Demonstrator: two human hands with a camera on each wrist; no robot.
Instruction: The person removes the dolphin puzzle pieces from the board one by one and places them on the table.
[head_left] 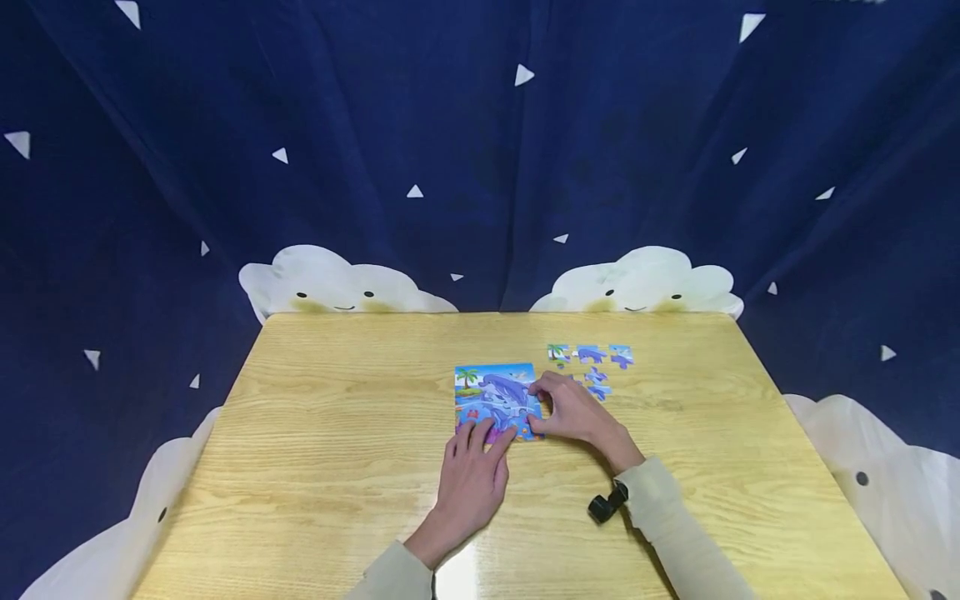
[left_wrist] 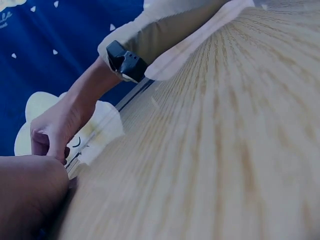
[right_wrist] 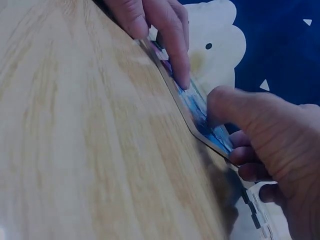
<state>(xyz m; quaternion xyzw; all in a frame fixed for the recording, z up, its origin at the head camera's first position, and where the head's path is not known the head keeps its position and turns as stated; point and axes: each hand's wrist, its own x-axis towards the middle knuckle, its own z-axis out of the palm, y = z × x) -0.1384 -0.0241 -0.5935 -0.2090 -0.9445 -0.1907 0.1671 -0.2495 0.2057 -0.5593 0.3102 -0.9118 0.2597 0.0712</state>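
A dolphin jigsaw puzzle point(head_left: 491, 379) lies flat on the wooden table, with a palm tree at its upper left. My left hand point(head_left: 471, 483) rests on its lower edge, fingers stretched out over the picture. At the right edge, my right hand point(head_left: 573, 408) grips the puzzle with bent fingers. The right wrist view shows the right thumb point(right_wrist: 217, 107) on the picture surface and the other fingers curled at the board's edge. Several loose jigsaw pieces point(head_left: 621, 352) lie beyond the right hand, which partly hides the nearest ones.
The wooden table point(head_left: 337, 400) extends around the puzzle on all sides. A dark blue curtain point(head_left: 450, 125) with white triangles and clouds hangs behind its back edge. A black device point(head_left: 607, 503) is strapped at the right wrist, by the light sleeve.
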